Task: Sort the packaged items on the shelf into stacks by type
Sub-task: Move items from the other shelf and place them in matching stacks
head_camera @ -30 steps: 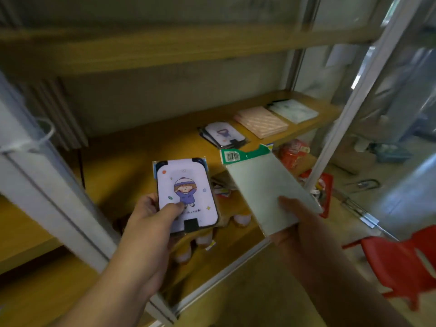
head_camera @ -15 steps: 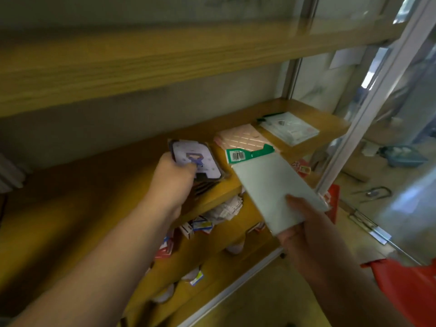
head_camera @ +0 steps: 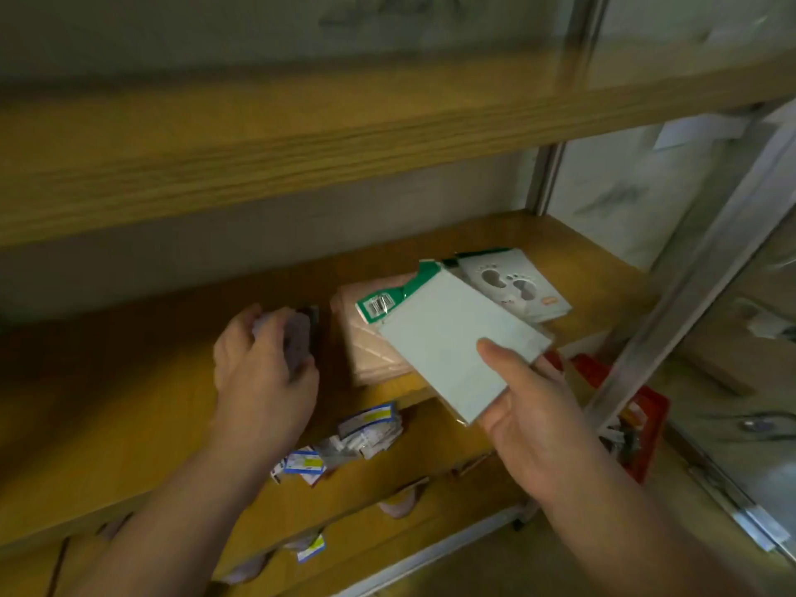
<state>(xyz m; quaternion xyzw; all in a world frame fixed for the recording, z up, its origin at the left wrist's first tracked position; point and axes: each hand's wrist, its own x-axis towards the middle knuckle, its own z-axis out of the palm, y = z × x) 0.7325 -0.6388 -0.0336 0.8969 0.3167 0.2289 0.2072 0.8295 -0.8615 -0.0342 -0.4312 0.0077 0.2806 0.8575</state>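
My left hand point(head_camera: 262, 372) lies over the lilac cartoon packet point(head_camera: 297, 338) on the wooden shelf point(head_camera: 129, 381), fingers curled around its edge; the packet is blurred and mostly hidden. My right hand point(head_camera: 530, 407) grips a pale green packet with a green barcode header point(head_camera: 452, 338), held tilted above the shelf's front edge. Behind it lies a pink quilted stack point(head_camera: 370, 346). A white packet with a footprint design point(head_camera: 512, 286) rests at the right end of the shelf.
An upper shelf board point(head_camera: 301, 140) overhangs the working shelf. Small loose packets point(head_camera: 357, 437) lie on the lower shelf. A metal upright point(head_camera: 689, 295) stands at the right, with a red basket point(head_camera: 642, 428) behind it.
My left hand has carried the lilac packet from in front of me down onto the shelf beside the pink stack. My right hand has brought the green packet closer to the shelf.
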